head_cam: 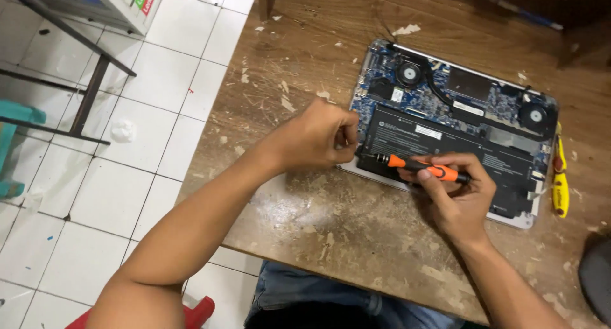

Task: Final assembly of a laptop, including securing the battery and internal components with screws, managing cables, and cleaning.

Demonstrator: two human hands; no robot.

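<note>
An opened laptop (pixel 445 93) lies bottom-up on a worn wooden table (pixel 331 221), showing its blue circuit board, two fans and a flat black battery (pixel 445 144). My right hand (pixel 461 195) holds an orange-and-black screwdriver (pixel 423 168) lying nearly flat, tip pointing left over the battery's near left corner. My left hand (pixel 318 135) is curled into a loose fist at the laptop's left edge, fingers pinched together by the screwdriver tip; whether they hold something small is hidden.
A yellow tool (pixel 560 176) lies beside the laptop's right edge. The table's left edge drops to a white tiled floor (pixel 95 195). A dark metal frame (pixel 89 93) stands at far left. A red object (pixel 197 313) sits below my left arm.
</note>
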